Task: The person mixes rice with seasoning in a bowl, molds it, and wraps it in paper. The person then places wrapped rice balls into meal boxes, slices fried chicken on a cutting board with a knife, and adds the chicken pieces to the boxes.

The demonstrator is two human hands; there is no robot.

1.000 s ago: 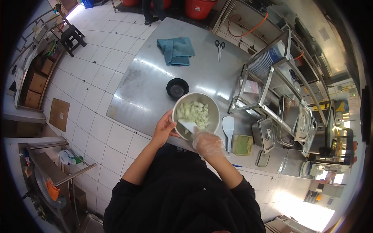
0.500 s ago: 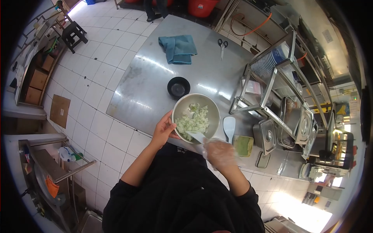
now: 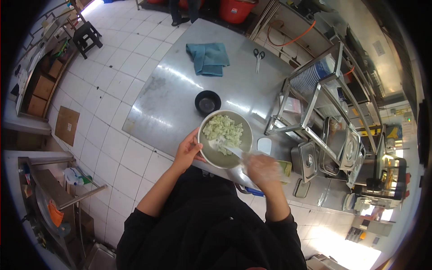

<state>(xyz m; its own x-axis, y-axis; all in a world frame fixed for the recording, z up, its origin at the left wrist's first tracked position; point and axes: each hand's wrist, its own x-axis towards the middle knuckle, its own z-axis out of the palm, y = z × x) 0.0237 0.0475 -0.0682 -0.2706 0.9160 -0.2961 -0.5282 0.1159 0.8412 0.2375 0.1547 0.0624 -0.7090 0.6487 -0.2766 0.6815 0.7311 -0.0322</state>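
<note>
My left hand [image 3: 186, 151], bare, grips the left rim of a light-coloured mixing bowl [image 3: 225, 160], thumb over the edge. In the bowl lies a pale green, finely chopped mix [image 3: 223, 129], heaped mostly toward the far side. My right hand [image 3: 263, 171] wears a clear plastic glove and is closed on the handle of a white spatula [image 3: 235, 151], its blade dipped into the near part of the bowl. A black bowl [image 3: 208, 103] stands just beyond the mixing bowl. To the right lies a second white flat utensil [image 3: 264, 145], partly hidden by my right hand.
A blue cloth [image 3: 209, 60] and scissors [image 3: 258, 60] lie farther back on the steel table [image 3: 168, 96]. On the right stand a metal rack [image 3: 310, 108] and lidded steel containers [image 3: 307, 158]. A person's legs [image 3: 184, 10] show beyond the table.
The spatula has swept through the chopped mix, now pushed to the bowl's far side, with the near bottom showing. My right hand has shifted slightly right. The left hand keeps its grip.
</note>
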